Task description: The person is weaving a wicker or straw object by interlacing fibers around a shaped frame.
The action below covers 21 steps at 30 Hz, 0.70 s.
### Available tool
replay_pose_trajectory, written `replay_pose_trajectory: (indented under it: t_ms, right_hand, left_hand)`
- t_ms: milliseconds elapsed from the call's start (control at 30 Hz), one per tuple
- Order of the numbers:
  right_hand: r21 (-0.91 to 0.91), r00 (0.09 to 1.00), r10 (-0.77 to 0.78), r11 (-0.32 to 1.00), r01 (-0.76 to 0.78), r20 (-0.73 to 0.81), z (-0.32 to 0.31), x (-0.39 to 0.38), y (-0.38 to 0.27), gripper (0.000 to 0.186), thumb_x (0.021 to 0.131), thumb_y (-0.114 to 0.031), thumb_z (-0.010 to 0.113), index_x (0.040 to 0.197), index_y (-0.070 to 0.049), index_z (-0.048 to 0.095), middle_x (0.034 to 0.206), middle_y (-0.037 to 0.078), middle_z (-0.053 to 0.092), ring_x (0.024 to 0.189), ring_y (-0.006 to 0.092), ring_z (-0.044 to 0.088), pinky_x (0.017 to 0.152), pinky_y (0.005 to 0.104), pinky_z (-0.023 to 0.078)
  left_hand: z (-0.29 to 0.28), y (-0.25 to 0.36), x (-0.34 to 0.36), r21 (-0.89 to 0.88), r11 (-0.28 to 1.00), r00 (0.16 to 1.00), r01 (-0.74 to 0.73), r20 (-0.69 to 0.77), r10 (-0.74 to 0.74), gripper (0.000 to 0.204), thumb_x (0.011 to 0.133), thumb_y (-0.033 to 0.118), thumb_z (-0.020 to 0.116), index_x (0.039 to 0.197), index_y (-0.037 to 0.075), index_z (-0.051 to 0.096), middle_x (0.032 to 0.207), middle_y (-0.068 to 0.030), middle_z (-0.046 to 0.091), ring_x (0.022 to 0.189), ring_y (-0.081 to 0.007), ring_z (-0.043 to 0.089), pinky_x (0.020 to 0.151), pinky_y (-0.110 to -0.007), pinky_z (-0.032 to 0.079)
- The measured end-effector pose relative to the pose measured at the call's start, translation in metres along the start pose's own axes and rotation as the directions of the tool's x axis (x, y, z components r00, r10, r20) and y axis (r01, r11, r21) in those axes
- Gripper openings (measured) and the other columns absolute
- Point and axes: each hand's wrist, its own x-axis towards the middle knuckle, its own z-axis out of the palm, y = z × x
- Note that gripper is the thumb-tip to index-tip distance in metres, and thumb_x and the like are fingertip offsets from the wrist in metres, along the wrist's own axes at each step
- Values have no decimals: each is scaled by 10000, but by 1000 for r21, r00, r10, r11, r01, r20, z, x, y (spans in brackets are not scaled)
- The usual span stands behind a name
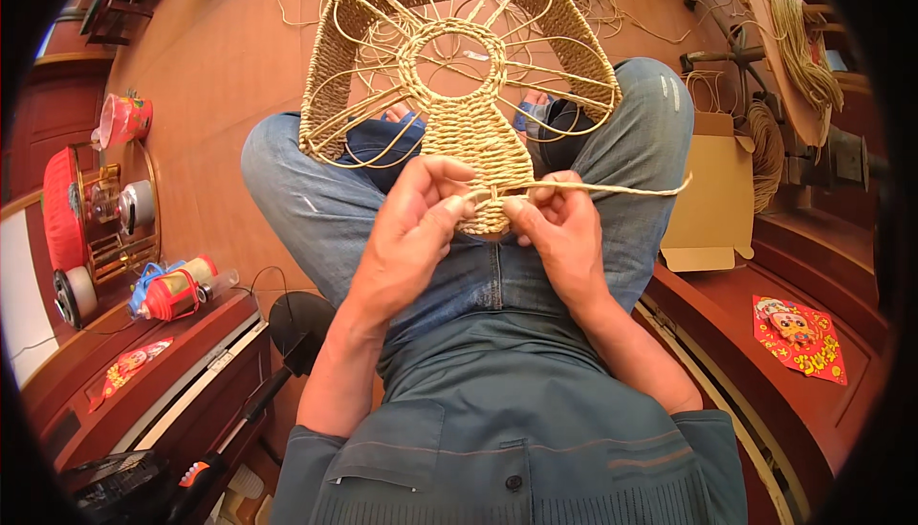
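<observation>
Presently pinching a thin tan straw strand [631, 190] with left hand [406, 238] and right hand [566, 233], crossing the narrow end of a golden, fan-shaped woven-straw frame [475, 138] held above the lap. Reaching close to both blue-denim knees [655, 109] at the broad curved rim, with orange-brown floor [206, 133] stretching beyond the left one. Showing yellow writing on a flat red paper decoration [808, 343], far right.
</observation>
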Motion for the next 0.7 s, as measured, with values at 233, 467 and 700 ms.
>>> replay_pose_trajectory:
  t_ms: [233, 467, 700]
  right_hand:
    - [-591, 657, -699, 414, 693, 281, 10, -3, -13, 316, 835, -36, 822, 1141, -83, 757, 943, 55, 680, 895, 271, 646, 819, 389, 522]
    - [-675, 623, -651, 224, 703, 433, 14, -3, -10, 313, 856, -53, 810, 1162, -113, 778, 1039, 36, 684, 928, 254, 631, 817, 386, 511]
    - [-689, 594, -673, 170, 704, 441, 17, -5, -7, 317, 858, -73, 814, 1168, -118, 768, 1055, 36, 675, 936, 256, 630, 839, 386, 503]
  left_hand:
    - [-35, 9, -8, -268, 963, 994, -8, -109, -22, 182, 1114, 161, 578, 1279, 85, 571, 911, 20, 543, 615, -21, 354, 547, -187, 352]
    - [-56, 19, 6, -162, 979, 972, -120, -219, 83, 181, 1092, 152, 630, 1245, 64, 590, 934, -11, 658, 729, -40, 551, 586, -190, 422]
    - [-57, 28, 23, -237, 953, 954, -192, -274, 124, 169, 1091, 155, 632, 1240, 77, 617, 942, -7, 650, 708, -45, 533, 590, -198, 421]
